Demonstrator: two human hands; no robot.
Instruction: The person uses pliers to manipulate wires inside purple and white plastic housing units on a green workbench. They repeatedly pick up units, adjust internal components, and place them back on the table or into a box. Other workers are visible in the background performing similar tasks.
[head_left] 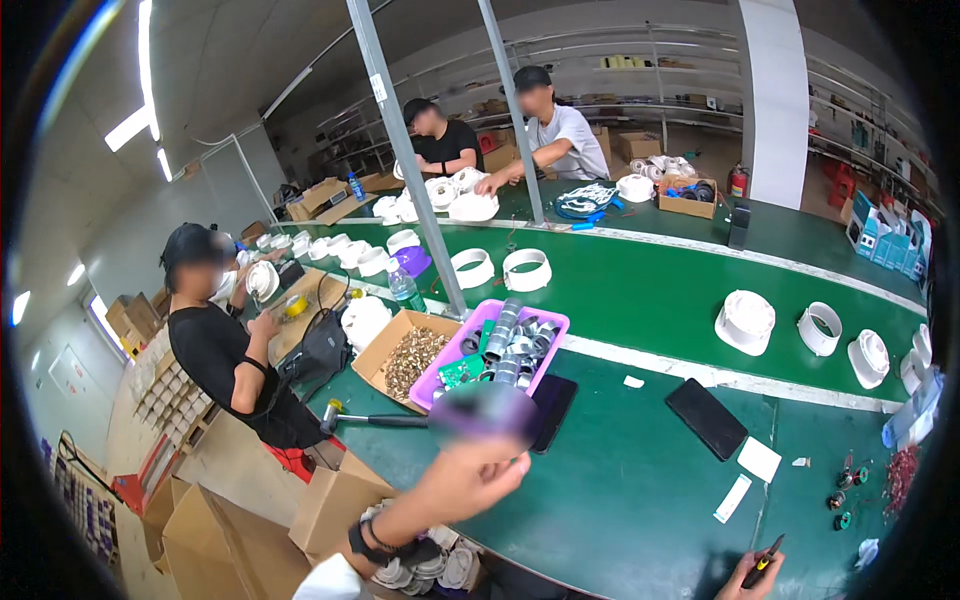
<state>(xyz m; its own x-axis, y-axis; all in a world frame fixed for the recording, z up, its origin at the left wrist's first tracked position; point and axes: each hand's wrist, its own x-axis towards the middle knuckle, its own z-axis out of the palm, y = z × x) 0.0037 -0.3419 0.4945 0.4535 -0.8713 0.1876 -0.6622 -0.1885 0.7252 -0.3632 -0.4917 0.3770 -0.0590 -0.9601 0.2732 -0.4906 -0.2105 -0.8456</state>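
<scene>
My left hand (478, 482), with a black band at the wrist, reaches over the table in front of a purple basket (552, 365). Its fingers are curled in. A blur covers the fingertips and the spot just beyond them, so whatever they hold cannot be made out. Metal rings (507, 325) and green circuit boards (462, 371) fill the basket. At the lower right, only part of my right hand (745, 578) shows, closed around a slim yellow-and-black screwdriver (766, 560) with its dark end pointing up.
A hammer (375, 421) and a carton of small brass parts (415, 362) lie left of the basket. Black phones (707, 418) (556, 418), white cards (759, 459) and small coils (846, 478) are on the table. White housings (745, 322) stand on the green belt (640, 300). Metal posts (408, 150) rise behind; several people work nearby.
</scene>
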